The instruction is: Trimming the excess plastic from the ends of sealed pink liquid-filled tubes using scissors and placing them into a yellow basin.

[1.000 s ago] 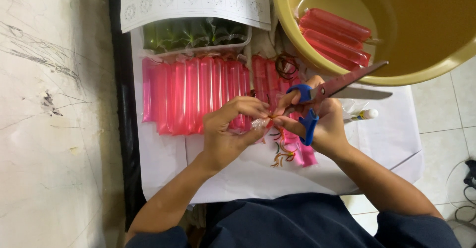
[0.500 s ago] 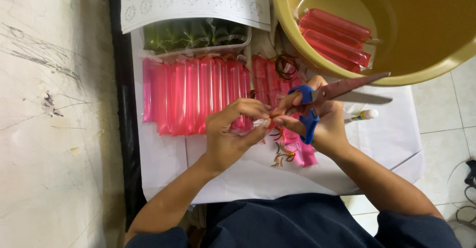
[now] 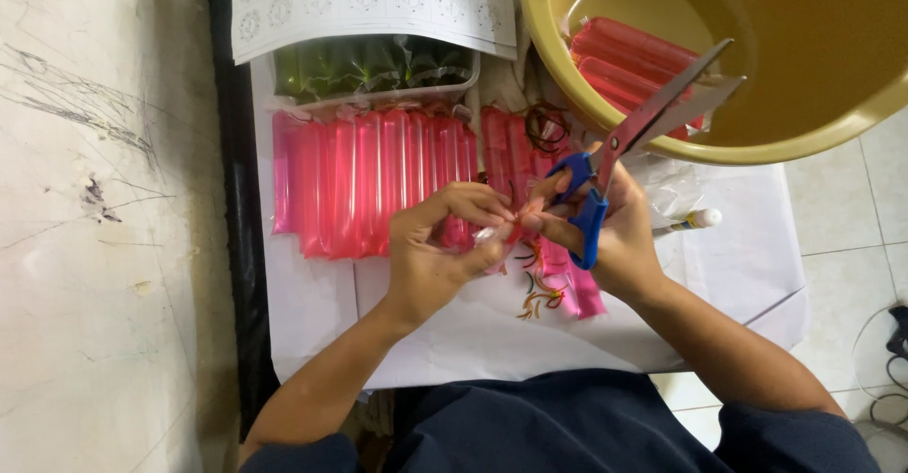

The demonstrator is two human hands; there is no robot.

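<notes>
place: home food-packing spot | cues: tiled floor [image 3: 832,218]; pink ice-pop tubes [image 3: 369,178]; yellow basin [image 3: 804,123]

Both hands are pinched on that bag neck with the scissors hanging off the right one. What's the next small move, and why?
Probably finish winding the rubber band around the bag neck. The left hand and right hand meet fingertip to fingertip there, while the scissors only hang from the right hand, blades pointing away over the yellow basin.

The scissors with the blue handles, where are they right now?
The scissors hang from the right hand right of centre in the head view, with their blades pointing up over the rim of the yellow basin.
</notes>
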